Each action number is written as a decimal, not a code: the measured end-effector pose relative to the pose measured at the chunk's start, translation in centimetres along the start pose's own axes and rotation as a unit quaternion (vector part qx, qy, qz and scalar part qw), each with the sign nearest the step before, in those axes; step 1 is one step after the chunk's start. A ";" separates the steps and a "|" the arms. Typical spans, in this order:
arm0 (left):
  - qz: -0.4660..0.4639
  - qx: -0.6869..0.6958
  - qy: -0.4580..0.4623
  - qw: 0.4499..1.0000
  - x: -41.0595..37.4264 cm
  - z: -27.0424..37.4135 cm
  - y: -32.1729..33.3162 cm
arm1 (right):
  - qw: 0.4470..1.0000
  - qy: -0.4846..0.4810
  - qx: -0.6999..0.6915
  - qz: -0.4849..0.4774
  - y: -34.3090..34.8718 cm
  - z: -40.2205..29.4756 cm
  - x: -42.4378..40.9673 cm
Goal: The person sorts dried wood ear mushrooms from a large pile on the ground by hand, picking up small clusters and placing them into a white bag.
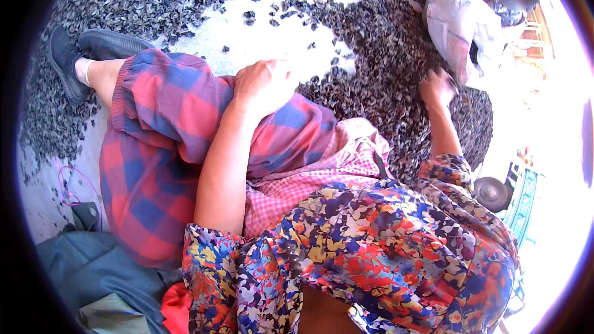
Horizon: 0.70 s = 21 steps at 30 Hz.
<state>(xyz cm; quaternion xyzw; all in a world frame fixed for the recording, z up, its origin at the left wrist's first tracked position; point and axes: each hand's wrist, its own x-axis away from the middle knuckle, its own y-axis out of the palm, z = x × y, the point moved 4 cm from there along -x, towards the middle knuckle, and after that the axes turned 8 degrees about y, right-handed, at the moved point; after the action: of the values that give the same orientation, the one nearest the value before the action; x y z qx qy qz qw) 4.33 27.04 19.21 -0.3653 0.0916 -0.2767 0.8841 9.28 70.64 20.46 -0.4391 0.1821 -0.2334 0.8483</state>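
My left hand (267, 86) rests over the knee of the plaid trousers (185, 102), its fingers bent and partly washed out by glare; whether it holds anything cannot be told. To the right, my right hand (438, 88) is low over a broad spread of small dark, curled dried pieces (390, 55), which look like wood ear mushrooms. It is just beside a white woven sack (450, 23). Its fingers are curled and blurred, with something dark at their tips. A pale patch of ground sheet (260, 32) with scattered pieces lies beyond my left hand.
Another person (515, 2), face blurred, is at the upper right behind the sack. My dark shoes (116, 41) are among the pieces. A teal plastic crate or stool (522, 199) and a dark round object (491, 194) are at the right; dark cloth (106, 260) and pink string (69, 185) lie lower left.
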 end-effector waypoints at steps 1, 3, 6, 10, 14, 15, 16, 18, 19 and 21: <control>-0.029 -0.036 -0.001 0.999 0.4 0.5 0.1 | 0.997 -0.033 -0.069 -0.004 -2.6 -4.7 2.4; -0.090 -0.106 0.007 0.990 0.3 1.4 0.6 | 0.972 -0.180 -0.147 0.019 0.7 -14.2 6.3; -0.109 -0.128 0.008 0.986 0.5 0.8 1.0 | 0.872 -0.430 -0.229 -0.038 -0.7 -27.7 14.8; -0.061 -0.123 -0.009 0.990 1.5 1.6 -0.3 | 0.782 -0.518 -0.334 0.093 -0.8 -25.8 19.1; -0.026 -0.102 -0.006 0.994 1.2 1.6 -0.2 | 0.900 -0.311 -0.289 0.100 5.0 -14.4 14.2; -0.040 -0.103 -0.009 0.994 1.3 1.5 -0.2 | 0.934 -0.245 -0.229 0.124 5.7 -11.7 13.0; -0.053 -0.107 -0.016 0.993 1.8 1.4 -0.5 | 0.954 -0.212 -0.190 0.093 5.5 -9.8 11.7; -0.056 -0.111 -0.015 0.992 1.6 1.5 -0.6 | 0.961 -0.189 -0.173 0.108 5.3 -4.4 9.3; -0.052 -0.110 -0.021 0.992 1.8 1.5 -0.8 | 0.944 -0.212 -0.200 0.156 5.1 -1.7 8.5; -0.044 -0.116 -0.019 0.992 1.8 1.5 -0.7 | 0.981 -0.098 -0.117 0.118 5.9 3.0 7.1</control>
<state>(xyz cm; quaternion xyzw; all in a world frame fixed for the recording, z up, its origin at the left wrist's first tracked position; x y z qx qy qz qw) 6.07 26.52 20.86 -0.4741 0.0898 -0.2956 0.8245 18.13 71.67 16.46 -0.5315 0.1744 -0.0644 0.8264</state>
